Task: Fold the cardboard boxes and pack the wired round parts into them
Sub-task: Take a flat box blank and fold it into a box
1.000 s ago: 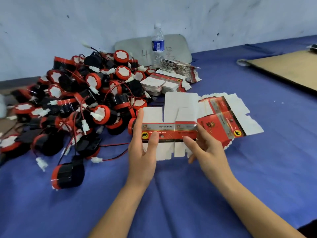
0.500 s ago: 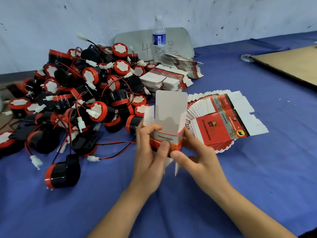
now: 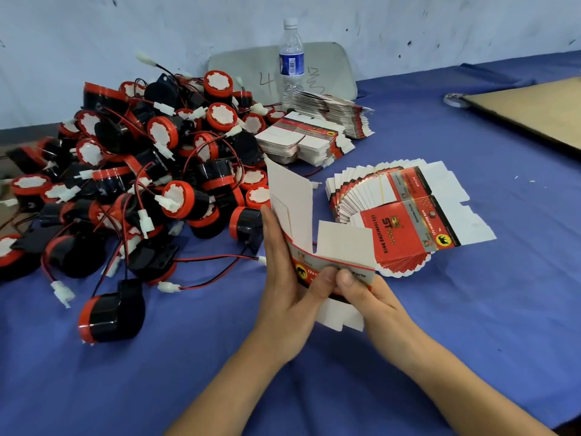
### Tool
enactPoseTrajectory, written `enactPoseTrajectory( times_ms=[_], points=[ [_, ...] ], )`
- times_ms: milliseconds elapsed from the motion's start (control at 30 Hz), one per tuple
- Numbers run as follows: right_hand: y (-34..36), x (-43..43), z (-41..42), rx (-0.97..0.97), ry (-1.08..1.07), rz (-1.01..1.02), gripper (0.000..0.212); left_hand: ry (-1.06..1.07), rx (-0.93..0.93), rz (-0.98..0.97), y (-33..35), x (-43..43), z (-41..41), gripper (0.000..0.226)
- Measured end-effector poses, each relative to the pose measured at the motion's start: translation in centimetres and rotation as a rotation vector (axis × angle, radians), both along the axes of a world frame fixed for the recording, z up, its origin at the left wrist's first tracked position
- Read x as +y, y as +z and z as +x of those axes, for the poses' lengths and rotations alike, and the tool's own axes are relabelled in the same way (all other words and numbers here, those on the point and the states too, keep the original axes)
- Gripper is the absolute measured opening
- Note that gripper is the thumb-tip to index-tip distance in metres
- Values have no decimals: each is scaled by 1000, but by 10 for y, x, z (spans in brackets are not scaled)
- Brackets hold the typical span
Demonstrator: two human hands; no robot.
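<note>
Both hands grip one half-folded cardboard box (image 3: 344,243) at the frame's centre. The left hand (image 3: 289,297) curls its fingers (image 3: 270,234) round the box's left edge, thumb on the red printed band. The right hand (image 3: 374,300) pinches the same band from the right, the two thumbs side by side. White flaps stand up above the band and one hangs below. Just right of the box lies a fanned stack of flat boxes (image 3: 405,234), its scalloped edge near the right hand. The pile of wired round parts (image 3: 151,171) fills the left, its nearest part just beside the left fingers. Blue table (image 3: 471,325) stretches across the lower right, and a brown cardboard sheet (image 3: 528,111) lies at the upper right edge.
</note>
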State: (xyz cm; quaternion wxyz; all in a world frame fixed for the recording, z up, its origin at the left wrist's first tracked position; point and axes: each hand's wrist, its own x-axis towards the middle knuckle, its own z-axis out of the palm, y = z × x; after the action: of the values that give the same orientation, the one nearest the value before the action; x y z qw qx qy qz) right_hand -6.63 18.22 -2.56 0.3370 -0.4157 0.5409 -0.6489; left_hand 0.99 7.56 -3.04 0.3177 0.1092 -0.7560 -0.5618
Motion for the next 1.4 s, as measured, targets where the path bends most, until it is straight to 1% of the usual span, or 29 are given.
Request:
enactPoseTrajectory(
  times_ms=[100, 167, 200, 267, 367, 400, 467, 500, 533, 567, 600, 633, 700, 833, 900, 967, 1033, 1100, 1167, 1200, 1233, 1300, 1333, 1400],
  points=[
    [2, -3, 1, -11, -42, -39, 29, 77, 49, 50, 2, -3, -2, 99],
    [0, -4, 0, 2, -151, -107, 25, 123, 95, 94, 2, -6, -2, 98],
    [-1, -5, -2, 0, -222, -140, 26, 139, 108, 78, 2, -7, -1, 97],
    [-3, -5, -5, -3, -327, -171, 40, 138, 106, 32, 3, -5, 0, 96],
    [-6, -6, -8, 66, -377, -159, 49, 91, 106, 47, 3, 3, 0, 94],
    [-6, -7, -9, 101, -400, -155, 60, 78, 101, 48, 3, 5, 0, 93],
    [-4, -8, -10, 170, -451, -138, 93, 52, 96, 33, 2, 8, 1, 89],
    [-4, -9, -12, 194, -478, -120, 101, 28, 91, 34, 3, 10, 3, 81],
    [-4, -10, -13, 218, -509, -90, 103, -7, 78, 40, 2, 13, 5, 63],
    [-5, -11, -14, 247, -543, -59, 100, -46, 51, 36, 0, 16, 7, 40],
    [-7, -11, -15, 276, -576, -37, 96, -93, 14, 47, -2, 20, 9, 27],
    [-9, -11, -16, 305, -603, -23, 93, -135, -11, 72, -3, 23, 10, 23],
    [-13, -10, -17, 343, -629, -15, 91, -188, -44, 94, -2, 28, 12, 27],
    [-16, -10, -20, 326, -614, 0, 94, -248, -74, 176, 4, 28, 12, 39],
    [-16, -10, -20, 320, -606, 19, 88, -249, -63, 183, 2, 28, 11, 44],
    [-14, -10, -19, 323, -601, 18, 87, -242, -20, 175, 2, 28, 9, 41],
    [-10, -9, -18, 298, -577, 4, 94, -216, 36, 174, 3, 26, 7, 42],
    [-7, -7, -16, 257, -550, -12, 100, -147, 72, 190, 3, 20, 6, 33],
    [-4, -6, -14, 231, -537, -43, 101, -31, 103, 213, 0, 10, 5, 27],
    [-3, -5, -13, 217, -521, -62, 99, 16, 105, 199, 1, 5, 4, 33],
    [-3, -6, -12, 195, -491, -77, 97, 39, 93, 166, 1, 1, 3, 48],
    [-3, -7, -7, 173, -410, -87, 91, 15, 46, 101, 0, -2, 1, 82],
    [-4, -7, -6, 178, -379, -89, 86, -17, 23, 89, 0, -2, 0, 91],
    [-4, -6, -4, 170, -318, -103, 71, -57, -21, 86, -3, 0, -2, 96]
  ],
)
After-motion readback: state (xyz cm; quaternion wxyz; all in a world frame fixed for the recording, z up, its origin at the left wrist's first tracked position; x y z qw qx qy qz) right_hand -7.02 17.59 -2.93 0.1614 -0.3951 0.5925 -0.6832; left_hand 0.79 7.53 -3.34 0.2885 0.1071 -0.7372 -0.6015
